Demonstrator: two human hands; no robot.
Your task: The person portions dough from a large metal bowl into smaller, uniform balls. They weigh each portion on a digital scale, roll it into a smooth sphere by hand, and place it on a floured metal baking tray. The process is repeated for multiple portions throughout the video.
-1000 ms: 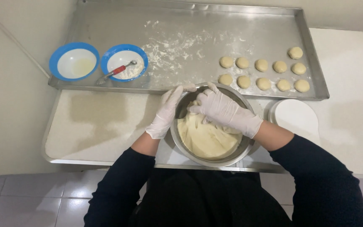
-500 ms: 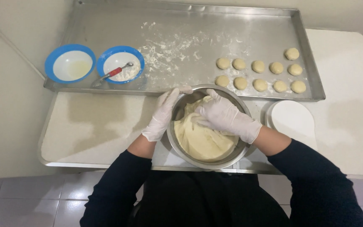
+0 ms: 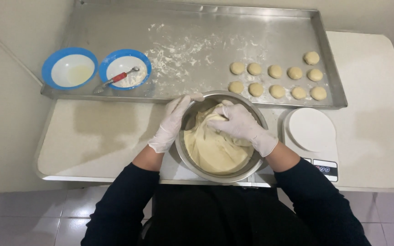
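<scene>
Pale dough (image 3: 215, 152) lies inside the steel mixing bowl (image 3: 192, 159) at the table's near edge, just below the long baking tray (image 3: 115, 27). The right hand (image 3: 240, 125), in a white glove, has its fingers curled closed on a fold of dough; the fingertips are hidden in it. The left hand (image 3: 172, 123) rests with fingers loosely extended on the bowl's outer rim. The far corners of the tray are cut off. Compared with one second ago, the right hand has gone lower into the bowl, and the left hand has stayed at the rim.

White kitchen scale (image 3: 312, 132) right of bowl; small dark panel, possibly display, near front edge.
</scene>
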